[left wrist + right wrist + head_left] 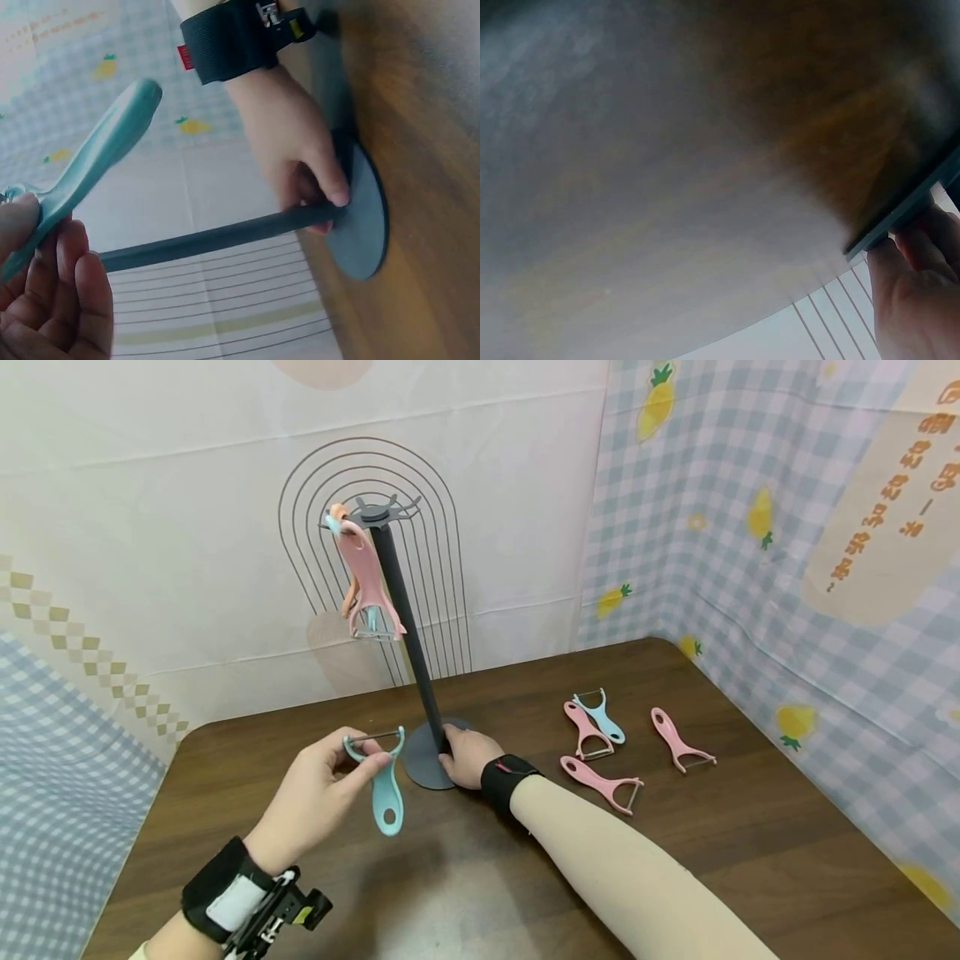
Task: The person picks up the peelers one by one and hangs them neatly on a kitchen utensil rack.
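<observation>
A light blue peeler [387, 795] hangs handle-down from my left hand [315, 789], which pinches its forked head between thumb and fingers. In the left wrist view the peeler's handle [109, 146] points up and away from the fingertips. My right hand [471, 755] grips the foot of a dark grey stand's pole [405, 606], low over its round base [429, 770]. On the stand's top hooks [375, 512] hang a pink peeler [363, 568] and, partly hidden behind it, orange and light blue ones.
On the right of the brown table [720, 852] lie a pink peeler [598, 782], another pink peeler [585, 727] overlapping a light blue peeler [604, 720], and a pink peeler [675, 739] farther right. A white patterned cloth [187, 568] and a checked cloth [675, 527] hang behind.
</observation>
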A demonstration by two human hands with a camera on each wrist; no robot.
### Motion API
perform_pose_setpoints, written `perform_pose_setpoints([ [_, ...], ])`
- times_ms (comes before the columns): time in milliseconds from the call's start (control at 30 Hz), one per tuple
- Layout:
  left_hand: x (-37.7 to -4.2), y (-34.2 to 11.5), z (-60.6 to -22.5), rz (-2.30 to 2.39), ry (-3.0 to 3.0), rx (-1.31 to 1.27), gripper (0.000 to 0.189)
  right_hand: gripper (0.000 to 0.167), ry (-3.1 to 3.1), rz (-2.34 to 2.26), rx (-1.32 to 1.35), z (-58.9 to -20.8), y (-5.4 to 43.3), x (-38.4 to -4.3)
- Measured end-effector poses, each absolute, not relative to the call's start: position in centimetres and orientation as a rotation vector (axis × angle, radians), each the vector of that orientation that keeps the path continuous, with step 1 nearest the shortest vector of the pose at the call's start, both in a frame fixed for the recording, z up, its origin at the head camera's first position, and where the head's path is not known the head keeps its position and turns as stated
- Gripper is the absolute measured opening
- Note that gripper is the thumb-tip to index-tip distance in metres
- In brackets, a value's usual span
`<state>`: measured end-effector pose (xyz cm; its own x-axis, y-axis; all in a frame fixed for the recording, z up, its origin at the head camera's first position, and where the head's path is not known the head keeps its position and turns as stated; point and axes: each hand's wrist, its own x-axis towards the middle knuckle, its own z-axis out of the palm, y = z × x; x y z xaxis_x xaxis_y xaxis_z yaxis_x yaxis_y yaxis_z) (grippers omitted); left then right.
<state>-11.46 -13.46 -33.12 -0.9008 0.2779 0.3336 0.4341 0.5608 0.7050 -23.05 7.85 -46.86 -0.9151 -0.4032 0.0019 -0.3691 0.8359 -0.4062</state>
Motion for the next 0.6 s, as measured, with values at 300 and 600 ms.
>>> perform_pose_setpoints([
  [300,-12.6,-13.8,-30.6,-1.269,-2.595,-0.548,0.018,0.054,2.929,-0.629,-0.616,-46.8,7.8,-23.0],
  [600,-12.8,-13.9,-30.1,-1.345,-2.740,-0.620,0.018,0.054,2.940,-0.638,-0.625,-46.9,7.7,-23.0],
])
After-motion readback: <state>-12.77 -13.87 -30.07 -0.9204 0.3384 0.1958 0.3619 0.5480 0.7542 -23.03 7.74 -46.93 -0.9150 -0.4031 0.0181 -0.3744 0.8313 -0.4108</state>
